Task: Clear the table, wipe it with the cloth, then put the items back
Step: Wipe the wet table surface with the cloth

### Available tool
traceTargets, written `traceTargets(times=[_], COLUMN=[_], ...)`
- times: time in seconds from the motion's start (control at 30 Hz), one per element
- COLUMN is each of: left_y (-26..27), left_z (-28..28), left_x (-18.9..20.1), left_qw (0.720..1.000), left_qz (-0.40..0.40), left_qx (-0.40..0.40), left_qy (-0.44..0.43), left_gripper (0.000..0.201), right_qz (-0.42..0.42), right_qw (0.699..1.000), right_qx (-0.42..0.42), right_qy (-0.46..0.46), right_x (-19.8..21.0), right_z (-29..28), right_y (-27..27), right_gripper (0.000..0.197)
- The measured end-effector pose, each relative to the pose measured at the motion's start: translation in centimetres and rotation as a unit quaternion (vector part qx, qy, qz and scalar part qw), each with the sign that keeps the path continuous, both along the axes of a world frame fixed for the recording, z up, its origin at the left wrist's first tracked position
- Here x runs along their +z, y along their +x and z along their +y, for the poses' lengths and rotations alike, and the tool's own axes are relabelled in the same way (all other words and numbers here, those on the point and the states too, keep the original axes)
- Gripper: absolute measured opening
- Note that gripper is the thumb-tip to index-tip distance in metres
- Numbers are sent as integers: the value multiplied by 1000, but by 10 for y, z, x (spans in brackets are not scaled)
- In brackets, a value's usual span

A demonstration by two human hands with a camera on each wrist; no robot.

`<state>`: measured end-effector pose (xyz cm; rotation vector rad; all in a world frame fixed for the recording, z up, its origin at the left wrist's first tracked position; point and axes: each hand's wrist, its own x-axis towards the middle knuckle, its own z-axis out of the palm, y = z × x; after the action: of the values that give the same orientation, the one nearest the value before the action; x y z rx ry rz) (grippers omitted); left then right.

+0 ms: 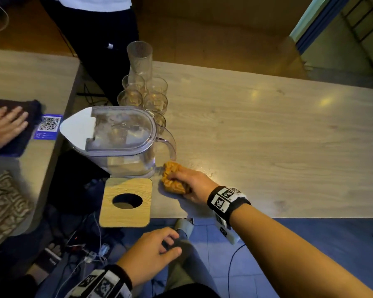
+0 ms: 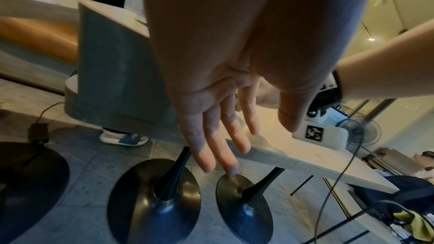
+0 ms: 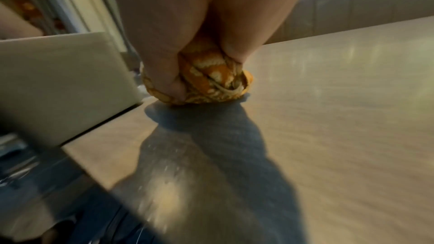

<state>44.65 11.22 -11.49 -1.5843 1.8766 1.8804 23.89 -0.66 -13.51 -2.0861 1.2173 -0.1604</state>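
Observation:
My right hand (image 1: 186,183) grips a bunched orange patterned cloth (image 1: 173,177) and presses it on the pale wood table (image 1: 267,136) near its front left corner; the cloth (image 3: 211,81) shows squeezed between fingers and thumb in the right wrist view. Just left of it stand a clear water pitcher (image 1: 116,138) with a white lid, a wooden board with a round hole (image 1: 125,203) overhanging the table's corner, and several glasses (image 1: 144,93) further back. My left hand (image 1: 153,252) hangs below the table edge, fingers (image 2: 216,136) straight and relaxed, holding nothing.
Another person's hand (image 1: 4,127) rests on a dark blue cloth (image 1: 19,125) on a second table at left, beside a QR card (image 1: 49,126). A standing person (image 1: 99,39) is behind the glasses. Cables (image 1: 84,250) lie on the floor; stool bases (image 2: 155,199) stand below.

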Motion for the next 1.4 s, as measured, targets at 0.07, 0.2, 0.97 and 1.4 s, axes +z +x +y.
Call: traceTargets(times=[0.07, 0.2, 0.97, 1.4], left_y=[-2, -3, -68, -166], left_z=[-1, 1, 5, -93], left_x=[-5, -14, 43, 73], left_qw=[1000, 998, 983, 971], left_qz=[-12, -26, 68, 169], left_qx=[-20, -42, 6, 119], left_qy=[-12, -35, -169, -118], left_gripper=[23, 24, 126, 84], right_qz=[9, 27, -220, -269], right_qw=[998, 994, 887, 913], right_qx=[55, 94, -395, -289], right_qy=[12, 53, 90, 103], right_x=[7, 18, 73, 110], right_z=[15, 48, 142, 38], right_y=[-5, -8, -32, -152], right_gripper=[64, 61, 59, 61])
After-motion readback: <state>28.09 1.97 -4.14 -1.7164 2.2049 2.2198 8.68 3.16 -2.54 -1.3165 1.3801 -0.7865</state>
